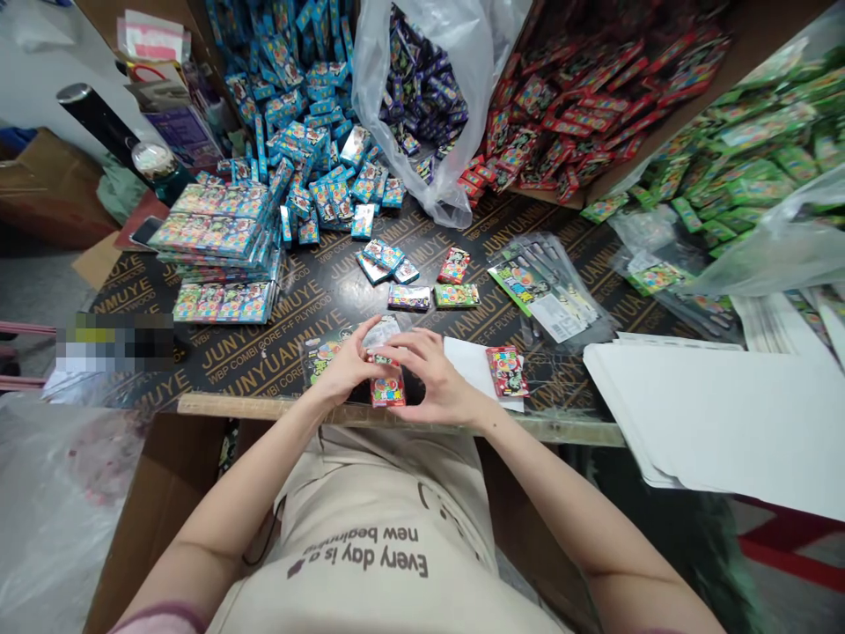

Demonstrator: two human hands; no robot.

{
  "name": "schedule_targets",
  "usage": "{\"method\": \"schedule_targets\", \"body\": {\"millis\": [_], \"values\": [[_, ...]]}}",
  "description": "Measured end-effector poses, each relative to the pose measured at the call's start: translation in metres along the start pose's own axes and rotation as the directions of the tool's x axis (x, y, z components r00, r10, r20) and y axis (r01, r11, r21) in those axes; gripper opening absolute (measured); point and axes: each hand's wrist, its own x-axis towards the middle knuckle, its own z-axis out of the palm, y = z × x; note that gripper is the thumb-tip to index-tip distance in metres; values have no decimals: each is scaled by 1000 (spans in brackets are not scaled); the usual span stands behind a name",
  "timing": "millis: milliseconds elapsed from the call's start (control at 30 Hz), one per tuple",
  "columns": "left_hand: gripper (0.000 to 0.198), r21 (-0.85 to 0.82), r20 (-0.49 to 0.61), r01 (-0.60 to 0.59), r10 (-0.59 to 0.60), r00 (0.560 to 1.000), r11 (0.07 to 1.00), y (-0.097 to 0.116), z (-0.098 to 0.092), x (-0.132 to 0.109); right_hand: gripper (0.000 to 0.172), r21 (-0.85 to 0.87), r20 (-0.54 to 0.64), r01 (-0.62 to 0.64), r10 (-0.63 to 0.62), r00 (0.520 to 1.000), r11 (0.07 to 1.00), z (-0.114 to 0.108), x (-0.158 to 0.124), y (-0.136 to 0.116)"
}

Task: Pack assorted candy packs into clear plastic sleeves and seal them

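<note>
At the table's front edge, my left hand [345, 368] and my right hand [437, 380] close around a small red printed box [387, 393] from both sides. My fingers cover its upper part. Beneath and beside my left hand lies a transparent printed bag [321, 359]. A white sheet [468, 363] lies by my right hand, with another red box [508, 371] on its right end. Just beyond my hands are a purple box [409, 298], a green box [457, 296], a red box [454, 265] and a few blue boxes [384, 254].
Stacked wrapped packs [221, 302] stand at the left, near a dark bottle [99, 119]. Heaps of blue boxes [297, 141], purple boxes [422, 88], red boxes [568, 123] and green boxes [759, 167] line the back. Printed bags [551, 291] and white cards [719, 414] lie rightward.
</note>
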Motion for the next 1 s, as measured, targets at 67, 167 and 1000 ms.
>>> {"method": "schedule_targets", "body": {"millis": [67, 167, 1000], "values": [[99, 282, -79, -142, 171, 982, 949, -2, -8, 3, 67, -113, -119, -88, 74, 990, 990, 0, -2, 11], [103, 795, -35, -223, 409, 912, 565, -8, -26, 9, 64, -275, -261, -260, 188, 947, 926, -4, -8, 37], [113, 871, 114, -315, 470, 875, 377, -22, -54, 0, 61, -40, -346, -422, 383, 856, 906, -2, -4, 52]]}}
